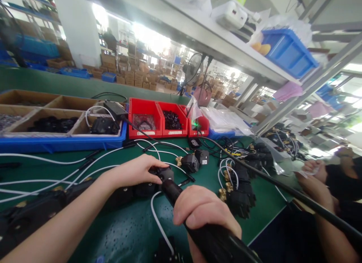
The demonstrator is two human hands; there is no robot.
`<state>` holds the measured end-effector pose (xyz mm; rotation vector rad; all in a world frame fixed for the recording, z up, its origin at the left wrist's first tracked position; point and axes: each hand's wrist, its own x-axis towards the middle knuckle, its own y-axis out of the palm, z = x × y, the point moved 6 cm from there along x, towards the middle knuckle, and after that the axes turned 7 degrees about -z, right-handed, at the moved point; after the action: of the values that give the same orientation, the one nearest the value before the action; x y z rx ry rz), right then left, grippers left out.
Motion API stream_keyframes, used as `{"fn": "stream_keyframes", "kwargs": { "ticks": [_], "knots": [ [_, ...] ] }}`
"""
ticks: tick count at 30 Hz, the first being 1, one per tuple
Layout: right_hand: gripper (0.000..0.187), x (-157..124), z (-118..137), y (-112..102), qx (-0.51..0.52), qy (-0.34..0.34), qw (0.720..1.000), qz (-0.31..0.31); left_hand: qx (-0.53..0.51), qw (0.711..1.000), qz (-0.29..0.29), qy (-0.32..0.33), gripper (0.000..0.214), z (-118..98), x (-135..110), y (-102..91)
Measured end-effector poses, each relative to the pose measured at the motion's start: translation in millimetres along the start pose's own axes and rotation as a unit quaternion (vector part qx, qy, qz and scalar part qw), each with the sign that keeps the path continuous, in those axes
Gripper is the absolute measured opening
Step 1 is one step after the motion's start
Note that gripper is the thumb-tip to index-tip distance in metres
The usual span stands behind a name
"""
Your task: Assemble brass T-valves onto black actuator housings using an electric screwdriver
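Left hand, head view: your left hand (143, 170) reaches in from the lower left, thumb and forefinger bent in a narrow grip on a black housing (166, 173); its other fingers are hidden.
Right hand, head view: your right hand (209, 210) is wrapped firmly round a black cylindrical driver tool (172, 191), fingers curled over the top of its barrel.
Black housing: it sits at the middle of the green tabletop (113, 233), between your left hand and the tool's nose; you cannot tell whether the tip is seated in it.
Left of the housing: a row of black units (121, 195) runs beneath your left forearm, with white cables (97, 161) stretched behind.
Beyond the housing: a black actuator (190, 163) with a brass fitting (179, 161) lies on the tabletop.
Right of your tool: more black actuators (240, 199) stand clustered, brass valve bodies (223, 194) towards you.
Back edge: a blue tray (56, 145) with cardboard dividers stands left of the red bins (145, 134); the middle bin holds small black parts (171, 120).
Overhead: a blue bin (292, 54) and a white power strip (230, 15) rest on the shelf (198, 23).
Far right: a co-worker's hands (315, 169) hold something pale, too blurred to name.
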<state>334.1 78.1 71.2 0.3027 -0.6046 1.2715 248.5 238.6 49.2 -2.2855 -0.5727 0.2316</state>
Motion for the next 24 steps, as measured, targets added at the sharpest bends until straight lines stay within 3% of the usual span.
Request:
{"fn": "stream_keyframes", "kwargs": {
  "ticks": [5,10,14,16,19,21,24],
  "knots": [
    [0.038,4.4,9.8,1.7,0.004,-0.047,0.999,-0.011,0.014,1.000,-0.007,0.001,0.052,-0.1,-0.1,2.5],
    [0.022,6.9,28.4,0.5,0.096,-0.195,0.962,-0.164,0.023,1.000,-0.005,0.001,0.049,2.2,0.8,5.9],
    [0.020,5.7,26.6,5.9,0.097,-0.220,0.950,-0.197,0.022,1.000,-0.003,-0.004,0.050,3.2,2.3,6.9],
    [0.019,2.6,26.0,5.4,0.106,-0.233,0.948,-0.190,0.018,1.000,0.003,-0.003,0.053,2.0,0.0,5.3],
    [0.017,2.1,30.6,-0.3,0.118,-0.232,0.952,-0.161,0.012,1.000,-0.004,-0.022,0.073,2.3,-11.6,-4.5],
    [0.019,7.2,39.8,-0.2,0.120,-0.230,0.961,-0.095,0.018,0.998,-0.016,-0.062,0.085,6.7,-24.3,-14.0],
    [0.027,17.7,54.1,9.5,0.108,-0.215,0.970,0.037,0.031,0.994,-0.011,-0.106,0.079,13.0,-43.5,-22.9]
  ]
}}
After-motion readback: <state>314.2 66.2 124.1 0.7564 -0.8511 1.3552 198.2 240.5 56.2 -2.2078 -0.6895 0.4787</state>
